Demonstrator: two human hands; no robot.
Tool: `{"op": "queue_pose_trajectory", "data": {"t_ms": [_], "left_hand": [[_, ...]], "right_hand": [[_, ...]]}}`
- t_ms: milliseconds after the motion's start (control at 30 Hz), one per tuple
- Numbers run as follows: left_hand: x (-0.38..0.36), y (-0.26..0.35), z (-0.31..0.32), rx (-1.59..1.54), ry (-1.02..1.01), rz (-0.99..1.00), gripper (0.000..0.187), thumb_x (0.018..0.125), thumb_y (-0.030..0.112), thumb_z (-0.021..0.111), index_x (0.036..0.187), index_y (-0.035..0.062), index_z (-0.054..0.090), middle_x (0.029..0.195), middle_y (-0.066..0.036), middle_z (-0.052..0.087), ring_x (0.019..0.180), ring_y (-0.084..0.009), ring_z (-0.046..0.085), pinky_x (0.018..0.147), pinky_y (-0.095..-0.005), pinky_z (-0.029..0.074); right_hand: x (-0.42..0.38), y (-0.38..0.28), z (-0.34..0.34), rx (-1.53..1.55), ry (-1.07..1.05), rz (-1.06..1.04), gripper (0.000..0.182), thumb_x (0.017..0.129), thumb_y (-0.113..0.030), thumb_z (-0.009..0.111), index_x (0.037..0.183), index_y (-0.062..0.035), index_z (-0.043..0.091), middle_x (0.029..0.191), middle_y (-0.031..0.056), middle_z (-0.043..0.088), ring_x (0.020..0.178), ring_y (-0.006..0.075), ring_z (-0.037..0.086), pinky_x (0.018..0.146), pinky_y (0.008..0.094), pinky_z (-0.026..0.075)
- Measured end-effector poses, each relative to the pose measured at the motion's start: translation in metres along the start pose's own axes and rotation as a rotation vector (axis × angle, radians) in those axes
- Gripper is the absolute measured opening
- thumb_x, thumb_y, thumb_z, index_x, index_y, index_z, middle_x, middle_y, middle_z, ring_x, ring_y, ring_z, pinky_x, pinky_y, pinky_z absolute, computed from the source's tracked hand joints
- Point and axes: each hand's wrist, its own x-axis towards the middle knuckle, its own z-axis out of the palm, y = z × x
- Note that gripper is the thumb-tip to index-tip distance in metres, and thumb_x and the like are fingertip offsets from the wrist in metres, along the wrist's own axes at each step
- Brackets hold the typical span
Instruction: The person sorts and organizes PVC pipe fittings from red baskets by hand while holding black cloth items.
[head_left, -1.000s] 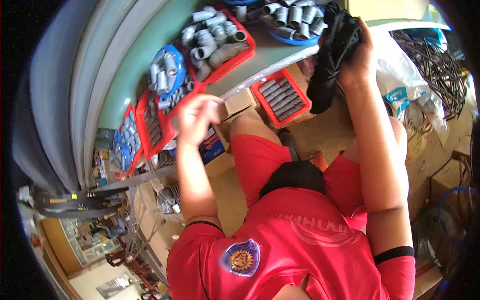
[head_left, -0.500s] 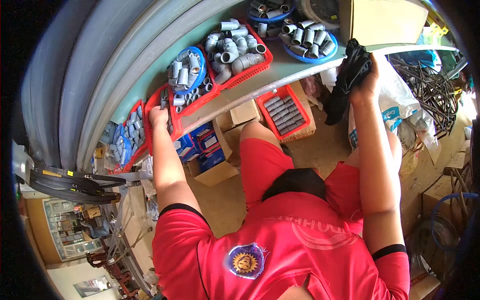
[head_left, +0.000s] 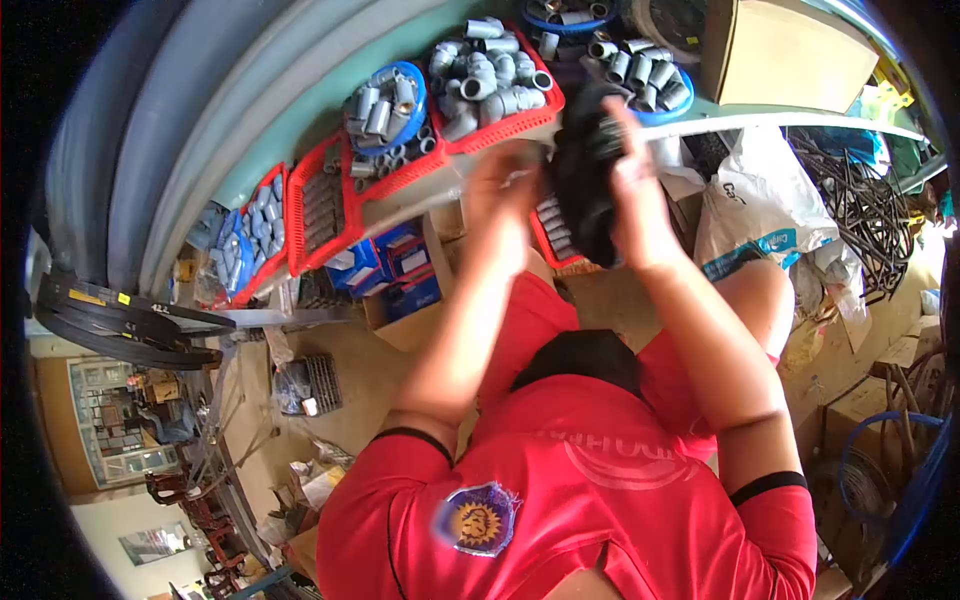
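A crumpled black cloth hangs in front of the shelf edge, held in my right hand with the fingers up along its right side. My left hand is close to the cloth's left side, its fingers smeared by motion; I cannot tell if they hold anything. Behind and to the left, a red basket holds rows of grey pipe fittings. Partly hidden behind the cloth is a lower red basket of grey pieces.
Along the shelf stand a red basket of grey elbows, a blue basket of fittings and a cardboard box. Blue boxes sit in a carton below. A white sack and black rods lie to the right.
My left hand has left the red basket and moved right to beside the cloth. My right hand has brought the black cloth left and inward, in front of the shelf edge.
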Motion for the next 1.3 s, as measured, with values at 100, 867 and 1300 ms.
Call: {"op": "queue_pose_trajectory", "data": {"t_ms": [100, 867, 1300], "left_hand": [[-0.008, -0.01, 0.063, -0.023, -0.06, -0.055, 0.024, 0.094, 0.014, 0.055, 0.11, -0.0005, 0.063, 0.113, -0.007, 0.064, 0.1, -0.0147, 0.063, 0.086, -0.0296, 0.051], [0.028, -0.034, 0.131, 0.263, -0.273, 0.208, 0.012, 0.089, 0.0, 0.068, 0.099, -0.0037, 0.064, 0.095, -0.003, 0.063, 0.084, -0.0114, 0.066, 0.076, -0.0247, 0.054], [0.027, -0.04, 0.148, 0.336, -0.376, 0.176, 0.011, 0.085, -0.004, 0.063, 0.096, -0.0042, 0.066, 0.094, -0.003, 0.064, 0.085, -0.0093, 0.063, 0.075, -0.0249, 0.05]], "right_hand": [[-0.005, -0.016, -0.005, -0.581, -0.011, -0.305, 0.054, 0.083, -0.037, 0.069, 0.118, 0.0018, 0.055, 0.126, 0.019, 0.052, 0.118, 0.0283, 0.051, 0.102, 0.0396, 0.038], [0.033, -0.043, -0.126, 0.886, 0.459, 0.266, 0.038, 0.096, -0.044, 0.052, 0.112, -0.0097, 0.057, 0.099, 0.0056, 0.06, 0.084, 0.0184, 0.057, 0.073, 0.0335, 0.048], [0.021, -0.053, -0.109, -0.226, 0.443, 0.023, 0.04, 0.082, -0.039, 0.075, 0.082, 0.0001, 0.071, 0.062, 0.0097, 0.065, 0.059, 0.0159, 0.062, 0.061, 0.0317, 0.051]]}}
